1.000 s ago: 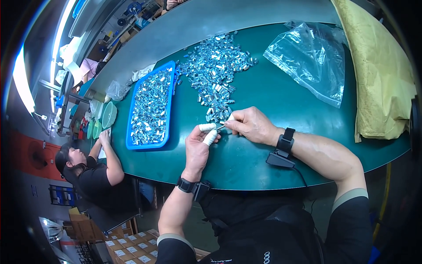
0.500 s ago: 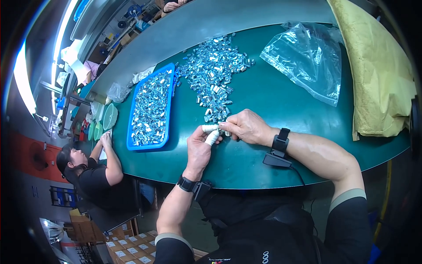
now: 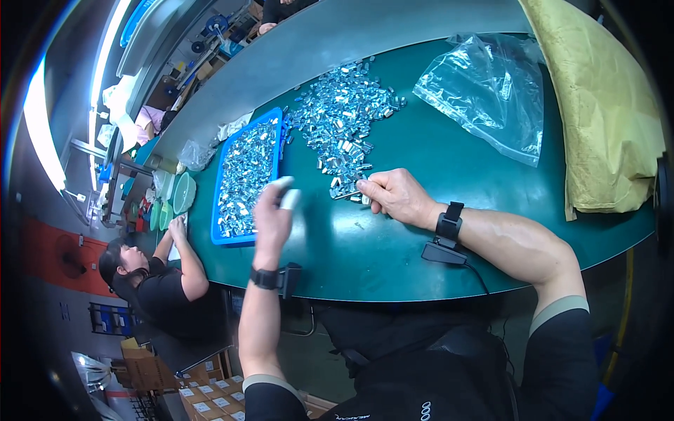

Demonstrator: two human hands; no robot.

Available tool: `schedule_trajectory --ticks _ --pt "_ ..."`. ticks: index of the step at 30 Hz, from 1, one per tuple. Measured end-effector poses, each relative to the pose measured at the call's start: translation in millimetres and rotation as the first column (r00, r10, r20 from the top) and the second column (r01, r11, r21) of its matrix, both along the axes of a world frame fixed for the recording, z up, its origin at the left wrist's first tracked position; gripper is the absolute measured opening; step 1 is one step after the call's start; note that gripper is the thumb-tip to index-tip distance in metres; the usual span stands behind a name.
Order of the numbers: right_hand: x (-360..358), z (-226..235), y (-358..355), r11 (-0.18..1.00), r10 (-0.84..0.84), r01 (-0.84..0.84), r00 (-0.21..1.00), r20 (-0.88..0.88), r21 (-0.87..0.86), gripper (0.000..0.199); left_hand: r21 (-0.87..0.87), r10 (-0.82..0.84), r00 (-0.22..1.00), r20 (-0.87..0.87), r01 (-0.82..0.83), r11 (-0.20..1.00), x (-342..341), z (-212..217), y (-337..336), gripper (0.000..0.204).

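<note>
My left hand (image 3: 272, 221), blurred by motion, hovers beside the right edge of the blue tray (image 3: 272, 175). White coverings wrap its thumb and a fingertip; whether anything sits between them I cannot make out. Small shiny metal pieces (image 3: 246, 175) fill the tray. My right hand (image 3: 404, 200) is closed in a pinch at the near end of a loose pile of similar metal pieces (image 3: 340, 119). From its fingertips a thin metal tool (image 3: 347, 195) points left; its exact kind is unclear. Black straps with small boxes sit on both wrists.
A clear plastic bag (image 3: 491, 98) lies on the green table (image 3: 449, 175) at the far right, next to a large yellowish sack (image 3: 607, 112). At the left, another person (image 3: 158, 281) sits at the table near green bowls (image 3: 184, 193). A grey rim (image 3: 316, 42) runs along the back.
My left hand has moved left, away from my right hand, to the tray's edge. My right hand stays almost in place. The view has shifted slightly.
</note>
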State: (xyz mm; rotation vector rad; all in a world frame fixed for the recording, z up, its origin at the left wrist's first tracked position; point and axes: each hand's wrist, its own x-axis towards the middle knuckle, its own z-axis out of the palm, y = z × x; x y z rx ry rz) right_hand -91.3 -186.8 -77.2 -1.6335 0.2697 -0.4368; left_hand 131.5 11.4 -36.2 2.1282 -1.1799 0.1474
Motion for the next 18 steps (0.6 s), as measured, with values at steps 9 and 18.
schedule_trajectory --ticks 9,18 --pt "1.9 -5.7 0.8 0.993 -0.116 0.115 0.992 0.048 0.019 0.043 0.122 -0.141 0.987 -0.074 0.15 0.981 -43.4 -22.9 -41.4 0.025" --pt "2.0 -6.7 0.4 0.985 -0.067 0.067 0.998 0.007 -0.158 0.037 -0.09 -0.192 0.957 -0.218 0.176 0.98 -69.8 -19.9 -17.4 0.021"
